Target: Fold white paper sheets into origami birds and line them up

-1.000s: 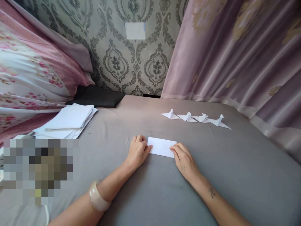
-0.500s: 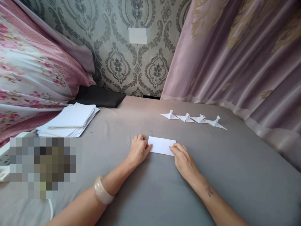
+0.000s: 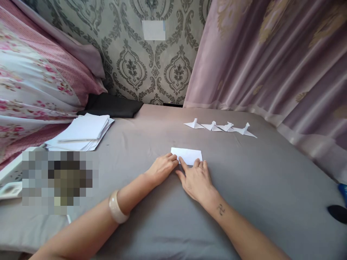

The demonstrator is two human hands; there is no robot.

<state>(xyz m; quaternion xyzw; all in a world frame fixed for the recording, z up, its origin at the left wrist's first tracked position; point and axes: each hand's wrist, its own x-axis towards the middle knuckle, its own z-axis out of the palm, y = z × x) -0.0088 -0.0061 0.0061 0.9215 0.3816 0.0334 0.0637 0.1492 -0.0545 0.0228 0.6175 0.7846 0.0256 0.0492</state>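
Observation:
A folded sheet of white paper, a narrow rectangle, lies flat on the grey sheet. At its lower left corner my left hand has its fingers curled together on the edge; the thumb is mostly hidden. My right hand lies over the paper's near edge with its fingers spread. The right index fingertip touches the paper close to the left hand, while the thumb sticks out to the left below it. Several folded white paper birds stand in a row beyond, to the right.
At the left lies a stack of white paper, with a black folder-like item behind it. A white power strip sits beside a blurred-out patch. A dark object shows at the right edge. Curtains hang at the right.
My right hand has gone from gripping the paper's right end to lying spread along its near edge, reaching left. The left hand has shifted down to the lower left corner.

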